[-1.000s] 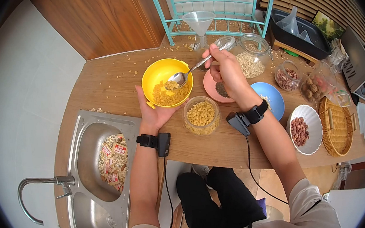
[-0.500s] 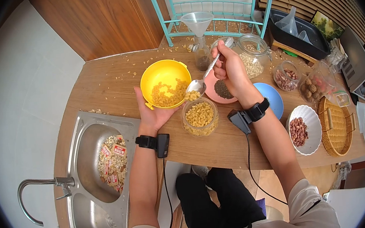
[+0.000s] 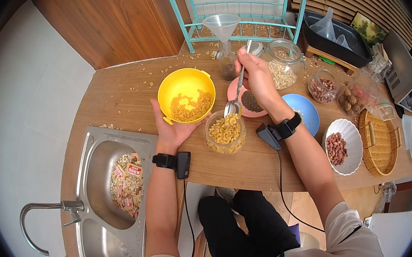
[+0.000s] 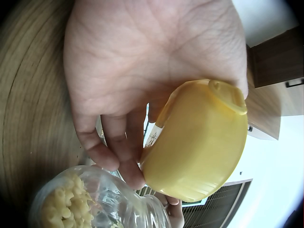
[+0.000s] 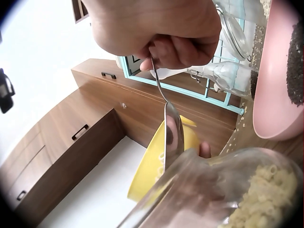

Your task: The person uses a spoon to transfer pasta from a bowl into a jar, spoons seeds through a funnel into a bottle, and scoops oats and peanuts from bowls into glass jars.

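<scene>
My left hand [image 3: 171,133] holds a yellow bowl [image 3: 176,87] by its side, tilted toward me, with small macaroni [image 3: 190,109] in it. In the left wrist view the bowl's outer wall [image 4: 199,142] leans against the palm and fingers. My right hand [image 3: 259,79] grips the handle of a metal spoon [image 3: 239,84]. The spoon points steeply down, its tip at the pasta in the mouth of a clear plastic jar [image 3: 226,147]. That jar stands just right of the yellow bowl and is well filled with macaroni.
Behind the right hand are a pink plate [image 3: 233,92] with dark seeds, a funnel [image 3: 222,25] in a bottle and an oat jar [image 3: 282,74]. Rightward lie a blue plate [image 3: 307,111], a white peanut bowl [image 3: 353,134] and a basket [image 3: 380,146]. Left is a sink [image 3: 96,176].
The spoon, loaded with macaroni, has moved from inside the yellow bowl rightward to the jar and tipped down into its mouth. The left hand and bowl have barely moved.
</scene>
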The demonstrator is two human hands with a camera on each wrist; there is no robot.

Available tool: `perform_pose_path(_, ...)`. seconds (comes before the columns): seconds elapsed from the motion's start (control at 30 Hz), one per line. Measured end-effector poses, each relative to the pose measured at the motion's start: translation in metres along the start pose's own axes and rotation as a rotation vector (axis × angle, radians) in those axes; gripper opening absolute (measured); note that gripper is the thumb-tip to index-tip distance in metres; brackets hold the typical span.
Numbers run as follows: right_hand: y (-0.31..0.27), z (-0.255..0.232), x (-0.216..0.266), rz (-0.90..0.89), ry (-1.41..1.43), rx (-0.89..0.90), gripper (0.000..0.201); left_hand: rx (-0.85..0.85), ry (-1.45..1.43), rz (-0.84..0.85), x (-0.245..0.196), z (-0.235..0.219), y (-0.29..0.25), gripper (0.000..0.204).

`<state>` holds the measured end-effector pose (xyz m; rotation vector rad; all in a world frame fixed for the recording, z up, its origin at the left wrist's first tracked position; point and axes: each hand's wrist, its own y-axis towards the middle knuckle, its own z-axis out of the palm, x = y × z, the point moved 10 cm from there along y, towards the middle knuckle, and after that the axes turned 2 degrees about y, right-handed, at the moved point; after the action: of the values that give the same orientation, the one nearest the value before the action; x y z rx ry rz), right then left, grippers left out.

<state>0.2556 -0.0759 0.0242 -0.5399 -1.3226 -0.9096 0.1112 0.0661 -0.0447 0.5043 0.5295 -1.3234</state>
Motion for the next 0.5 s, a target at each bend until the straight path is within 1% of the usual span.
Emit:
perform_pose_path(0.07, -0.002, 0.003, 0.012, -0.132, -0.084, 0.008, 0.046, 0.007, 0.013, 0.004, 0.000, 0.001, 0.000, 0.102)
perform_pose_path(0.1, -0.004, 0.004, 0.012, -0.132, -0.084, 0.008, 0.046, 0.016, 0.011, 0.002, 0.000, 0.001, 0.000, 0.102)
perform_pose_path(0.17, -0.011, 0.008, 0.025, -0.217, -0.149, 0.021, 0.048, 0.025, 0.008, 0.001, 0.000, 0.002, 0.000, 0.102)
perform_pose_path(0.2, -0.014, 0.009, 0.027, -0.217, -0.150, 0.021, 0.048, 0.025, 0.010, 0.000, 0.000, 0.001, 0.000, 0.102)
perform_pose_path(0.27, -0.021, 0.016, 0.043, -0.342, -0.192, 0.041, 0.050, 0.025, 0.012, -0.001, 0.000, 0.001, 0.000, 0.101)
perform_pose_path(0.4, -0.025, 0.012, 0.050, -0.366, -0.130, 0.031, 0.048, 0.020, 0.002, 0.000, 0.000, 0.000, 0.000, 0.102)
perform_pose_path(0.47, -0.025, 0.005, 0.052, -0.318, 0.062, 0.020, 0.044, 0.019, -0.002, 0.001, 0.000, 0.001, 0.000, 0.102)
perform_pose_path(0.5, -0.026, 0.003, 0.058, -0.344, 0.085, 0.004, 0.041, 0.015, 0.011, 0.003, 0.000, 0.002, -0.001, 0.102)
